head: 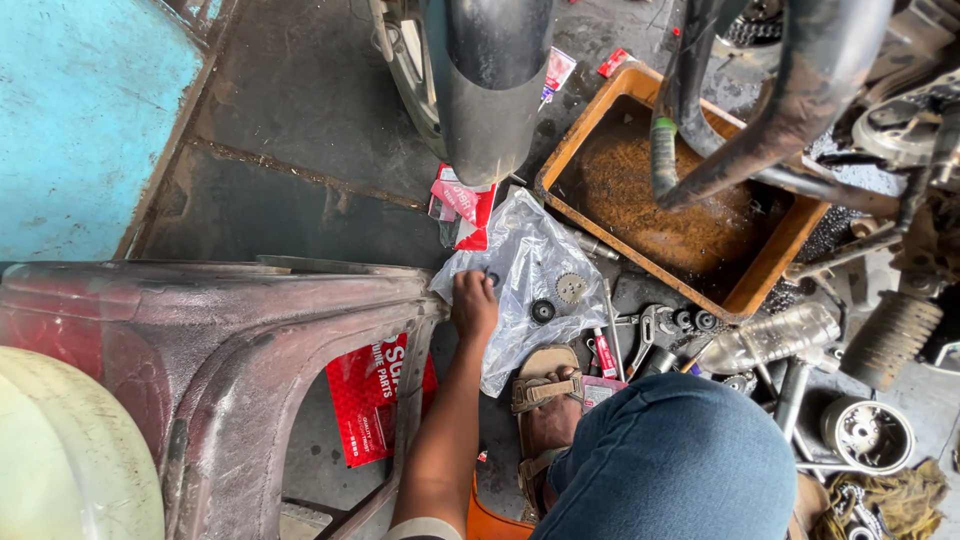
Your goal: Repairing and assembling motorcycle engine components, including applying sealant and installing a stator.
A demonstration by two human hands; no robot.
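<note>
Plastic sheet (530, 270) lies spread on the grimy floor, w/ the person's left hand (473, 303) reaching down onto its near-left edge. Fingers curl over a small dark part (492, 278) right at the fingertips; looks like a pinch on it, but can't tell for sure from this angle. Right hand not in view.

Just right of the grip, on the same sheet: a toothed gear (571, 288) and a black round piece (542, 311), both lying flat, apart from each other. Further right, off the sheet, loose tools & parts (650, 330) are scattered, plus a clear bottle (770, 335) on its side. Beyond the sheet, up and right of the hand, an orange tray (765, 265) holds brown dirty liquid. Above the hand, a dark fender (490, 90) hangs over red packets (465, 205). Left of the arm stands a worn reddish stool (230, 350); a sandal (545, 400) sits just below the sheet.

Progress, judging by layout: a few parts already laid out on the sheet, many more lie in the mess to the right, so prob. early-to-mid.
</note>
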